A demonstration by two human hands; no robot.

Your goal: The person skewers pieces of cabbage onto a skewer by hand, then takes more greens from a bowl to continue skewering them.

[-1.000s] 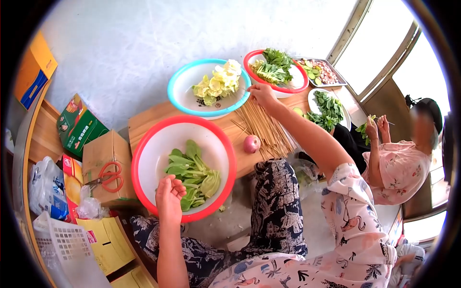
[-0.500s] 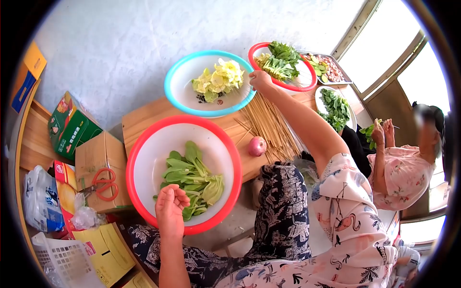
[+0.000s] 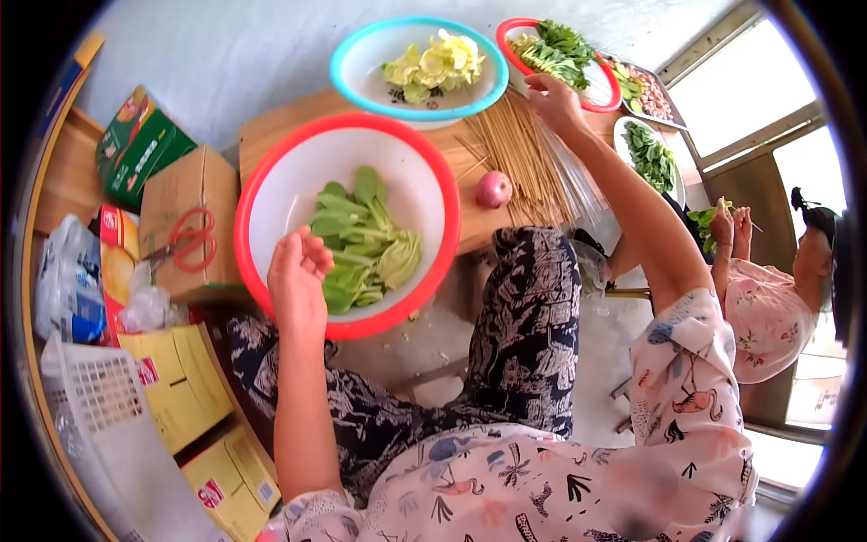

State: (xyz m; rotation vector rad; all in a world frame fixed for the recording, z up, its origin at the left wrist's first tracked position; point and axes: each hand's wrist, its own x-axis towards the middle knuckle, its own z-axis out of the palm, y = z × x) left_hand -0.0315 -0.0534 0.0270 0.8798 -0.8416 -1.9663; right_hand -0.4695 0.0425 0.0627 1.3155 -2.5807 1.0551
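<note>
My left hand (image 3: 300,275) is palm up over the near-left rim of a red-rimmed white basin (image 3: 271,172), its fingers loosely curled with nothing visible in them. Leafy green vegetables (image 3: 366,239) lie inside that basin beside it. Across the table, my right hand (image 3: 555,104) reaches to the far ends of thin wooden skewers (image 3: 519,154), close to the rim of a smaller red basin (image 3: 607,101). Its fingers are bent together; whatever they may hold is too small to make out. A purple onion (image 3: 494,190) sits beside the skewers.
A blue-rimmed basin (image 3: 336,72) holds pale yellow leaves. Further right are a plate of greens (image 3: 648,154) and a tray of cut food (image 3: 646,95). Another person (image 3: 768,307) handles greens at right. Scissors (image 3: 191,239) rest against a cardboard box (image 3: 185,194) at left.
The camera view has tilted, so the table and basins appear higher. My right hand has moved from beside the blue-rimmed basin toward the far red basin. My left hand stays by the near basin.
</note>
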